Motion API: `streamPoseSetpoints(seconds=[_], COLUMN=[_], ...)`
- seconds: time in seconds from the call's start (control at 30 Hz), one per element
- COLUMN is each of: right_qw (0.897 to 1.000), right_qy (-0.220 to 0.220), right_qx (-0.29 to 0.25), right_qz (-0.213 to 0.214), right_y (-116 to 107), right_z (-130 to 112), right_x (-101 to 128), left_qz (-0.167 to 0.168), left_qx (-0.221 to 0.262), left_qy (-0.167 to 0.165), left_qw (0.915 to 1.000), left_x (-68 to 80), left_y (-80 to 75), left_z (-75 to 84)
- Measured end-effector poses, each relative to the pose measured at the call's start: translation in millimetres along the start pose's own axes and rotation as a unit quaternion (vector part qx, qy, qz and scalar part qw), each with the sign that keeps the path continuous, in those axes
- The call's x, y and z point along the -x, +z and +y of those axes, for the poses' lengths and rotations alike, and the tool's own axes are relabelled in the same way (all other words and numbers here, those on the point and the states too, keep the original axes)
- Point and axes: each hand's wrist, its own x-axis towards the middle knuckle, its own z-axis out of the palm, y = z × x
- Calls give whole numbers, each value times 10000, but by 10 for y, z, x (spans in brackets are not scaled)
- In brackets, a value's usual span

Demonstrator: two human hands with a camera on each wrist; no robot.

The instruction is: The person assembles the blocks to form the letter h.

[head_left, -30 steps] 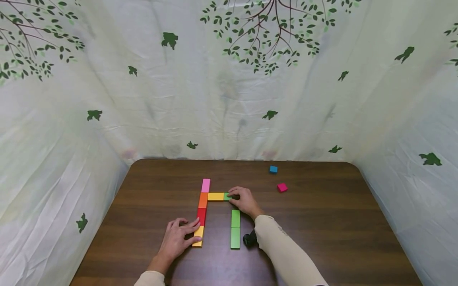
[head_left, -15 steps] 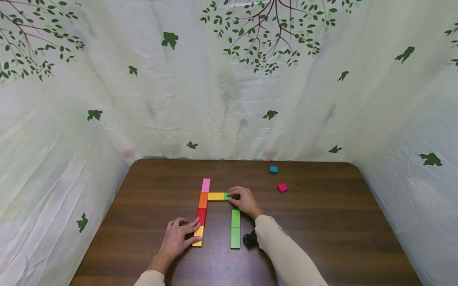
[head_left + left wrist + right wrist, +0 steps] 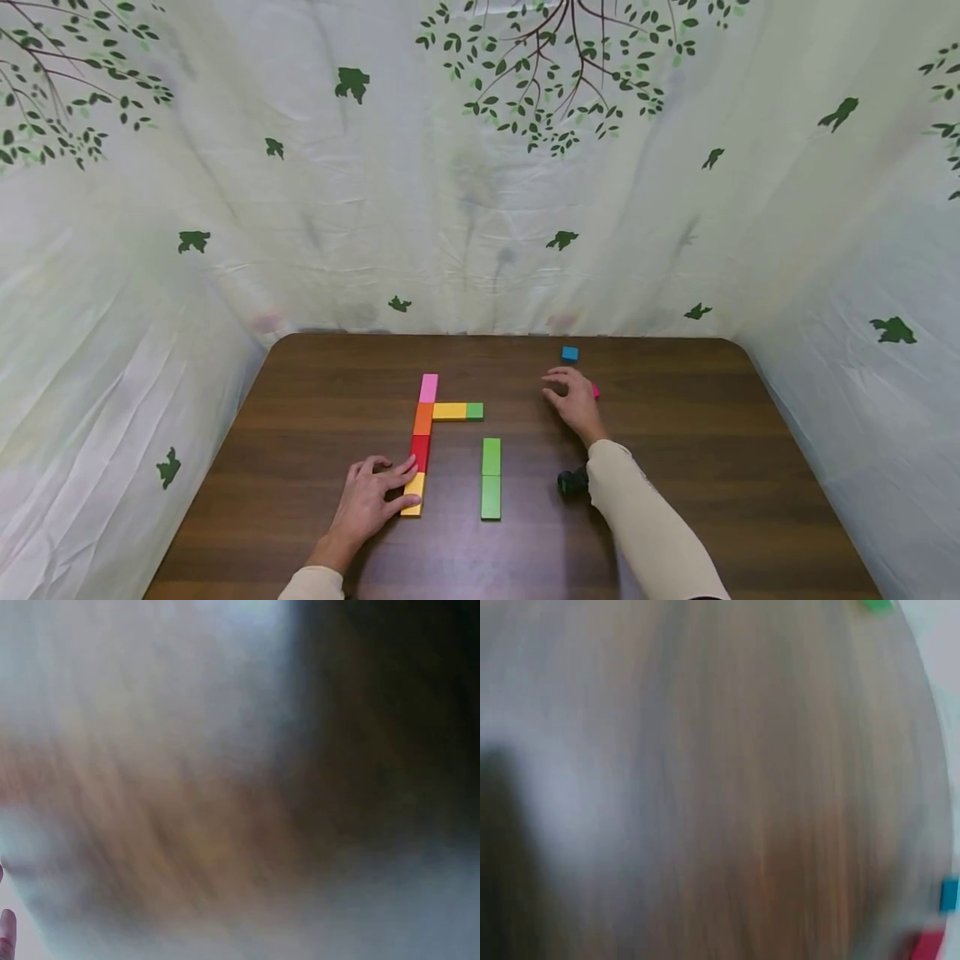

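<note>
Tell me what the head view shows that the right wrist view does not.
Only the head view shows both hands: the left hand resting on the yellow block at the near end of the coloured column, and the right hand over the pink block, whether touching it I cannot tell. It also shows the two long green blocks and the leaf-print curtain.

The right wrist view adds nothing of its own; it is a blurred close-up with no hand in it.

Both show the wooden table, the blue cube and the pink block.
</note>
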Motion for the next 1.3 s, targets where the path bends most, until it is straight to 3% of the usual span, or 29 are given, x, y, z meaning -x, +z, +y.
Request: streamPoseSetpoints(seconds=[0.17, 0.4, 0.57, 0.9, 1.17, 1.3], right_qw=[9993, 9943, 9912, 9921, 9951, 9951], right_qy=[277, 675, 664, 601, 57, 5], right_qx=[256, 452, 654, 713, 674, 768], right_qz=[-16, -685, -942, -845, -725, -620], right_y=[-314, -524, -553, -519, -465, -443], right_z=[188, 375, 425, 425, 402, 401], right_x=[43, 111, 138, 187, 258, 287], left_qz=[-36, -50, -92, -118, -19, 7], left_qx=[-126, -89, -50, -47, -31, 8], left_qy=[-86, -82, -82, -119, -86, -32], left_qw=[9999, 9999, 9999, 9998, 10000, 10000], left_x=[-9, -17, -32, -23, -20, -15], left_y=[3, 0, -7, -3, 13, 11], left_z=[8, 10, 4, 11, -5, 2])
